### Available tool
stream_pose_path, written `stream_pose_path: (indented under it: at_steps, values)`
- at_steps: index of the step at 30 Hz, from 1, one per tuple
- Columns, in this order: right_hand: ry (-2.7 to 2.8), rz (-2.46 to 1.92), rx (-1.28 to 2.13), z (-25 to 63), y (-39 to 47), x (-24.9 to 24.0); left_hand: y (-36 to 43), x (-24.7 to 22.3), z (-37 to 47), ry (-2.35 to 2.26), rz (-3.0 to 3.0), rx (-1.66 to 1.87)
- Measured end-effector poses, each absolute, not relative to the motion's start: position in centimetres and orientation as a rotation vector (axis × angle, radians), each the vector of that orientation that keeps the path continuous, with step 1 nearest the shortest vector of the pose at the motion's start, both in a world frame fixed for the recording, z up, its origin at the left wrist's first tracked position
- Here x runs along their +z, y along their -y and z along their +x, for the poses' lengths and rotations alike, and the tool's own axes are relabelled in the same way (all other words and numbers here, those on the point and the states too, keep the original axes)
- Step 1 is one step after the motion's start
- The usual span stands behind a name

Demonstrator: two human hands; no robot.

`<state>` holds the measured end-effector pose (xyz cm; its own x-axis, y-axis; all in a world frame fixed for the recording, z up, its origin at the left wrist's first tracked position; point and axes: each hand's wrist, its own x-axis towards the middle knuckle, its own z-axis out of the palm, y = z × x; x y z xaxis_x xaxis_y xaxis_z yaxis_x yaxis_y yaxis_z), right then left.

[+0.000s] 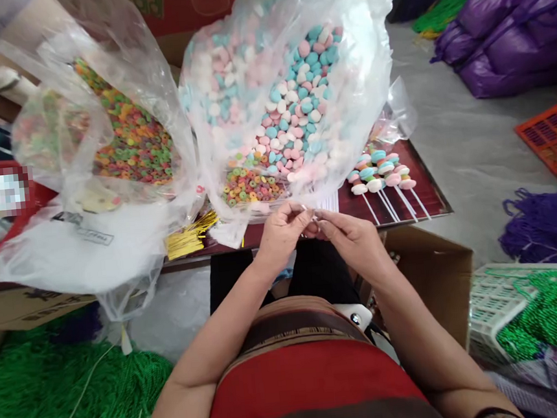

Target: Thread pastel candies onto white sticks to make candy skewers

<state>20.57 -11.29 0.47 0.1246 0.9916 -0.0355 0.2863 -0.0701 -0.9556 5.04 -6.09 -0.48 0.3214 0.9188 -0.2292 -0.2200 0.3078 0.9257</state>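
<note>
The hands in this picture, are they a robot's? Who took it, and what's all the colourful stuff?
No robot here! These are a person's bare hands, the left hand and the right hand. The one picture comes from a camera worn on the person's head, looking down.

On the dark red table sit two clear bags. The left bag has little colourful rings; the right bag shows pink, blue and white pieces. Stacks on white sticks lie to the right, yellow strips to the left.

Both hands pinch a small pale thing, too tiny to name.
</note>
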Motion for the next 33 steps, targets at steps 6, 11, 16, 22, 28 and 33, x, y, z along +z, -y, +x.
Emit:
stream_pose_path:
  at_steps: [6,11,16,22,28,33]
  values:
    - [1.146,-1.539,1.142,19.7,11.0,-0.3,2.9,0.7,3.3,-1.03,1.33,0.814]
    - [0.934,-1.536,1.253,20.1,11.1,-0.1,-4.8,1.4,3.4,-1.508,1.959,0.917]
    - [1.256,-1.578,0.869,20.7,7.3,1.2,-8.9,-0.2,4.6,-1.633,2.283,0.488]
    - [1.981,-1.927,0.368,18.7,-1.2,3.2,-8.7,-0.5,4.0,-1.638,2.377,0.371]
    - [2.25,-2.22,0.405,17.0,-5.0,1.2,-7.6,1.3,1.7,-1.655,2.109,0.76]
    - [2.421,-2.166,0.344,17.6,-4.0,1.2,-5.4,1.3,-0.5,-1.33,1.387,1.149]
